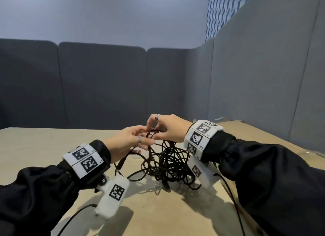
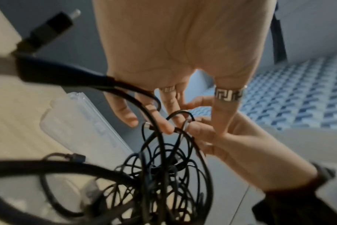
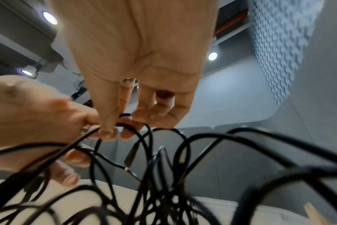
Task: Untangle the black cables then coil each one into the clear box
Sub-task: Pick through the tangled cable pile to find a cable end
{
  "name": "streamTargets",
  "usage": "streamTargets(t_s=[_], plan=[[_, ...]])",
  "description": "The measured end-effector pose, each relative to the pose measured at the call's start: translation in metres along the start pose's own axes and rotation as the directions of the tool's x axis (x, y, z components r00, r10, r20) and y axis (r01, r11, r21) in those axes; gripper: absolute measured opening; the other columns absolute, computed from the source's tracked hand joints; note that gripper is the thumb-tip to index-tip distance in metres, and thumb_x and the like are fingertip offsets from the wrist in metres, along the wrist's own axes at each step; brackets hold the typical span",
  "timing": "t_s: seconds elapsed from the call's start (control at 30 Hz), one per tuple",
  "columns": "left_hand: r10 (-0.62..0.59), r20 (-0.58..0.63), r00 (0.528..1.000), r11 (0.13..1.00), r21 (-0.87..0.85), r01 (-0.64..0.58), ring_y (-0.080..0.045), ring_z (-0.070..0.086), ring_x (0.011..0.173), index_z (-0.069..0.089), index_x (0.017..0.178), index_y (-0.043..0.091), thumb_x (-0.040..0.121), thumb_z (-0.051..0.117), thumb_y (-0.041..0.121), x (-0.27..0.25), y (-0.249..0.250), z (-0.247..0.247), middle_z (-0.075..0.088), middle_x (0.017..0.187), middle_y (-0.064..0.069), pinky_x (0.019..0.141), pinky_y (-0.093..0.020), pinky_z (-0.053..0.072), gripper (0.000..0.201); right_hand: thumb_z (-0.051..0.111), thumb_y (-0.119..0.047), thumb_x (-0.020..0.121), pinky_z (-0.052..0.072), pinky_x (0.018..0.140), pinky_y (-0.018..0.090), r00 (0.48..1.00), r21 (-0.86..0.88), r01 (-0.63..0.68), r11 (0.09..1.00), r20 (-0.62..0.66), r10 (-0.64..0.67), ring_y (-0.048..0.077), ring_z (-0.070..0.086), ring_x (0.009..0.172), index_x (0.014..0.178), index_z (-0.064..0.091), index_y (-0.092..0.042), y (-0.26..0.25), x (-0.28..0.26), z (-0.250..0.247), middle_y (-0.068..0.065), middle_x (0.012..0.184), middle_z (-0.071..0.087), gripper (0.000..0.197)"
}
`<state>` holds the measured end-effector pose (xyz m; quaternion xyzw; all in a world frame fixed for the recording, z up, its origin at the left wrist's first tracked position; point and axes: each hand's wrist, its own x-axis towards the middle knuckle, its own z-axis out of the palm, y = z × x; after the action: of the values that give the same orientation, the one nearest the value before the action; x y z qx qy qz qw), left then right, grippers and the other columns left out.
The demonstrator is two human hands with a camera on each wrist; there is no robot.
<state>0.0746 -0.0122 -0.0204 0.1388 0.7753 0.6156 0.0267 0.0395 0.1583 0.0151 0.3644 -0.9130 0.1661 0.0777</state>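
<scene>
I have my left hand and right hand both pinching strands at the top of the black cables, lifted above the table with the clear box just beside them, and I judge pulling hard could tighten the knot.

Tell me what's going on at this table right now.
A person is working at a knot of black cables on the table. Both hands meet above the pile: the right hand pinches a loop at the top, and the left hand pinches strands beside it, partly lifting the tangle. The cables are not yet separated. The clear box lies on the table beyond the pile, seen only from the left wrist view; nothing coiled shows in it.
</scene>
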Motion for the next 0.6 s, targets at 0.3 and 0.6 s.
streamTargets(t_s=[0.3, 0.6], plan=[[0.064, -0.02, 0.998, 0.787, 0.616, -0.038, -0.017, 0.052, 0.066, 0.029, 0.115, 0.029, 0.077, 0.069, 0.005, 0.001, -0.01, 0.002, 0.049, 0.108, -0.002, 0.057, -0.024, 0.049, 0.06, 0.041, -0.025, 0.095, 0.056, 0.067, 0.032, 0.95, 0.144, -0.276, 0.95, 0.191, 0.247, 0.027, 0.065, 0.059, 0.108, 0.061, -0.004, -0.008, 0.001, -0.028, 0.008, 0.078, 0.061, 0.032], [-0.042, -0.033, 0.999, 0.816, 0.575, 0.053, -0.007, 0.053, 0.055, 0.054, 0.101, 0.024, 0.095, 0.051, 0.013, -0.001, -0.034, -0.044, 0.064, 0.093, 0.002, 0.066, -0.024, 0.046, 0.013, 0.058, -0.043, 0.09, 0.054, 0.048, 0.031, 0.918, 0.48, -0.386, 0.788, 0.118, 0.378, 0.015, 0.036, 0.046, 0.076, 0.048, -0.015, 0.035, -0.023, -0.055, 0.001, 0.065, 0.033, 0.033]])
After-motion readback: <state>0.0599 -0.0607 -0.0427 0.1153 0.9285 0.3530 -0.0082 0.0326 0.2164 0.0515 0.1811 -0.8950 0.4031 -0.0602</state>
